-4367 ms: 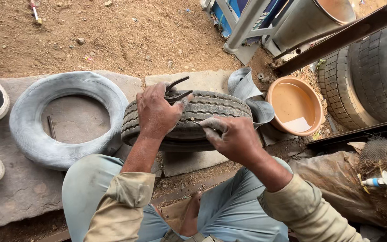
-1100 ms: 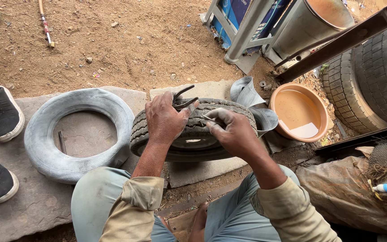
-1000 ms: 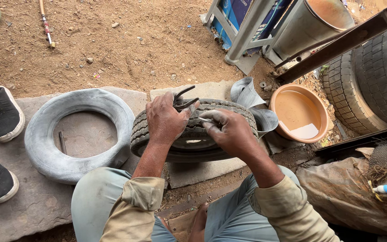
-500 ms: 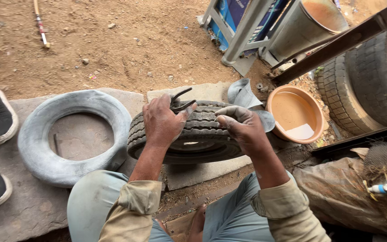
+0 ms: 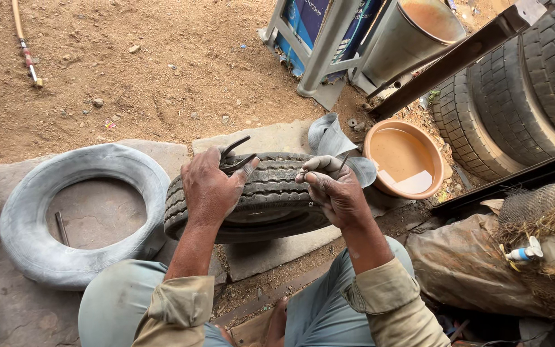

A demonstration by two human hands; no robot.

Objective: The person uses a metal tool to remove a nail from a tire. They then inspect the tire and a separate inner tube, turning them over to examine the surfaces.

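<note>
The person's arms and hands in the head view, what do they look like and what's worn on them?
Both hands are bare, with no gloves, rings or watch visible. The left hand and right hand show dusty, work-soiled fingers. Both arms wear a faded khaki-tan shirt with the sleeves rolled or pushed up to about the elbow, leaving the forearms bare. The cloth looks worn and creased.

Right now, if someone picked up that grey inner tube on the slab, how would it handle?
The grey inner tube looks inflated and rounded, so probably light and springy, not floppy. Lying flat on the stone slab, it likely won't roll. Its dusty rubber should grip well.
</note>
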